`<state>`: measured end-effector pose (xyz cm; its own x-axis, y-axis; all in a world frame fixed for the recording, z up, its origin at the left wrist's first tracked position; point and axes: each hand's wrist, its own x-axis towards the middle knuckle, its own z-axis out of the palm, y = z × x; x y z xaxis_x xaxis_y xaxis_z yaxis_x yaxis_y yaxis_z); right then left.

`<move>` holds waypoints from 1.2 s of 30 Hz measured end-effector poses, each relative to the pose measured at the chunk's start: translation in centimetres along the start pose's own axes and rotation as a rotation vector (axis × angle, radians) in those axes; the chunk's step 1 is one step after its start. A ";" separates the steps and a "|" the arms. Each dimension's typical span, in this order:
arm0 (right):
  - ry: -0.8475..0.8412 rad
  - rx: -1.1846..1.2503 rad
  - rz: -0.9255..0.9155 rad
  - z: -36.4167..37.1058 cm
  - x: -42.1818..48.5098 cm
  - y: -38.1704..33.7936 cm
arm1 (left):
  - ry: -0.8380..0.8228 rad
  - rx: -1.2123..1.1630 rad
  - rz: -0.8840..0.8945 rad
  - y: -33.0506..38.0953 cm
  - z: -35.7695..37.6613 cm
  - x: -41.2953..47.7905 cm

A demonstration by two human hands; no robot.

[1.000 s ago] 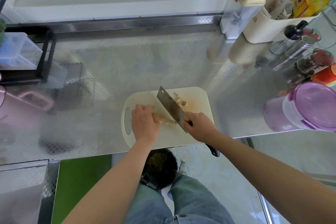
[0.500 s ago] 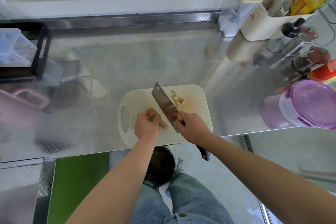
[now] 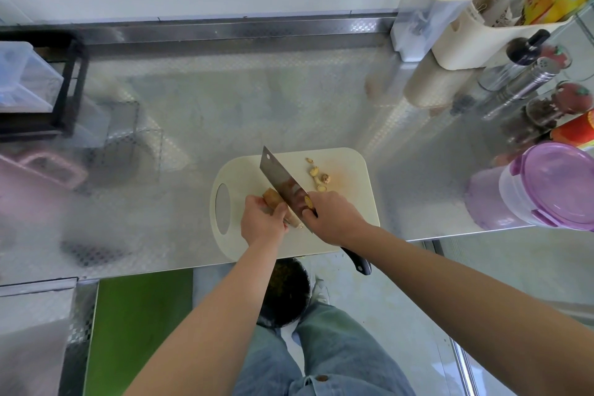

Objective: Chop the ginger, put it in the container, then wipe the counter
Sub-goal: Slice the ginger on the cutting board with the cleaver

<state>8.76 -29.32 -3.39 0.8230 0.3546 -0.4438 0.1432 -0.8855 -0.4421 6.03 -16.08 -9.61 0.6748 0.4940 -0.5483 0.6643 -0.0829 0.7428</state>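
A cream cutting board [image 3: 350,199] lies at the front edge of the steel counter [image 3: 257,112]. My left hand [image 3: 262,220] grips a tan piece of ginger [image 3: 271,197] on the board. My right hand [image 3: 334,219] holds a cleaver [image 3: 279,178] by its dark handle, with the blade slanted across the board and resting against the ginger. Several small cut ginger bits [image 3: 318,175] lie to the right of the blade. A lidded purple container [image 3: 546,186] stands at the counter's right edge.
A cream caddy with packets [image 3: 482,35], bottles and spice jars [image 3: 530,74] crowd the back right. A black rack with a clear box [image 3: 32,87] stands at the left. A dark bin [image 3: 286,292] sits on the floor below the board.
My left hand turned the ginger so it now points up-left and shifted its grip toward the board's front. The cleaver moved a little with it.
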 end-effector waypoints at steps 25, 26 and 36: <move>-0.052 -0.065 -0.050 -0.4 1.0 0.3 | -0.032 0.018 0.029 -1.0 0.7 1.3; -0.052 -0.077 -0.055 -0.4 0.9 0.2 | -0.036 0.020 0.026 -0.9 0.7 1.3; -0.041 -0.086 -0.059 0.9 1.7 -0.3 | -0.065 0.043 0.022 -0.6 0.6 1.2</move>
<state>9.60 -28.18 -4.72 0.7886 0.4175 -0.4514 0.2388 -0.8844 -0.4009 6.63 -15.92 -10.92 0.7079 0.4344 -0.5569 0.6613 -0.1307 0.7386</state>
